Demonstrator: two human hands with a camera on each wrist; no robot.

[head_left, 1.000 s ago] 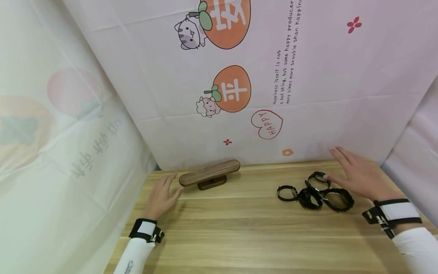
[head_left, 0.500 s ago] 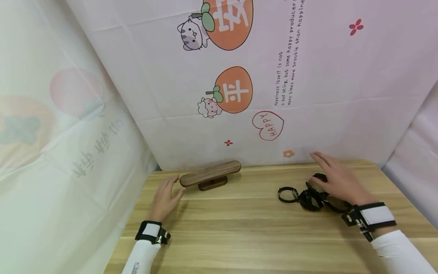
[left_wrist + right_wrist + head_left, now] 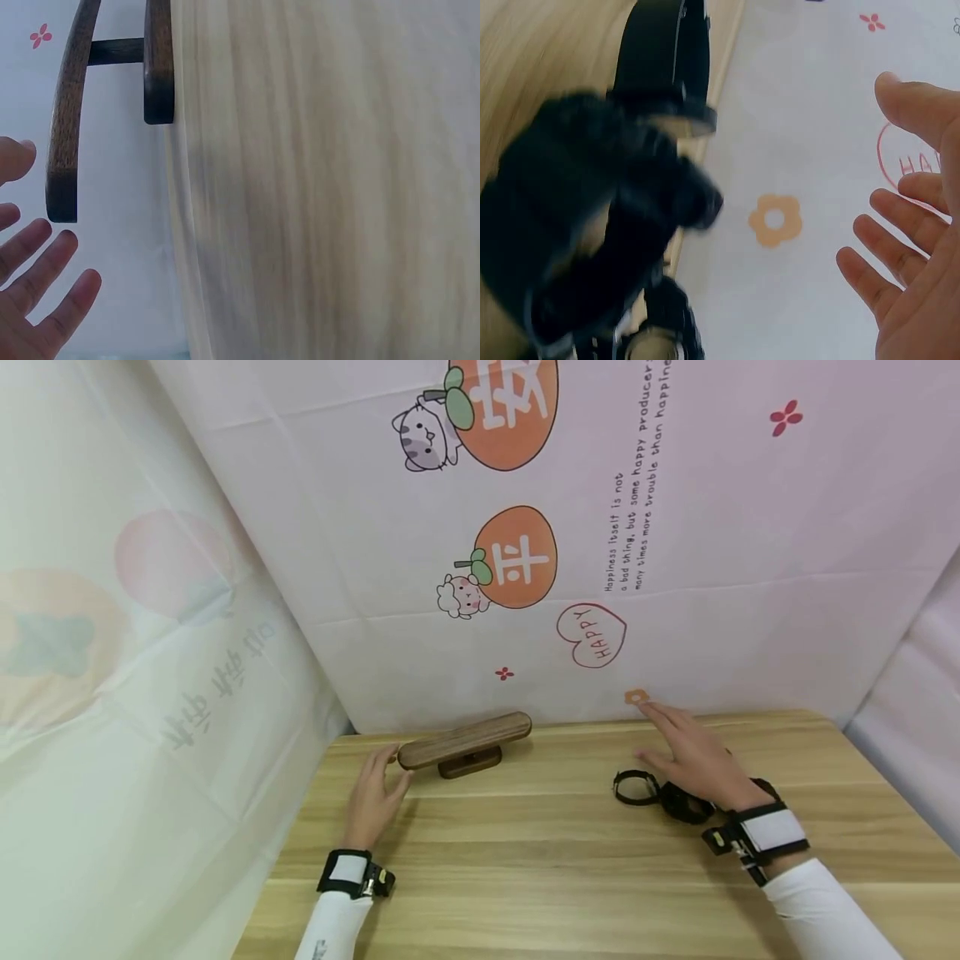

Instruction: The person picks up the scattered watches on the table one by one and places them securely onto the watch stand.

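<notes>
A dark brown wooden stand (image 3: 465,741), with a long rounded bar above a small base (image 3: 472,763), is at the back left of the table. My left hand (image 3: 375,797) is beside the bar's left end, thumb and fingers spread. In the left wrist view, the fingertips (image 3: 66,240) are right at the bar end (image 3: 61,195). Several black wristwatches lie in a cluster at the right. My right hand (image 3: 697,762) hovers over them with parted fingers and holds nothing, hiding some. A closed-loop watch (image 3: 617,792) and a bulkier watch (image 3: 684,807) show left of it.
The wood-grain table (image 3: 525,877) ends at a white printed cloth (image 3: 375,652) hanging behind. Another cloth (image 3: 210,793) hangs along the left side, and more cloth (image 3: 911,677) along the right. Wrist straps with small cameras (image 3: 345,872) sit on both wrists.
My right hand has swept left over the watches, uncovering the table right of them. My left hand has shifted slightly right with the whole view, staying at the bar's end. The stand has not moved.
</notes>
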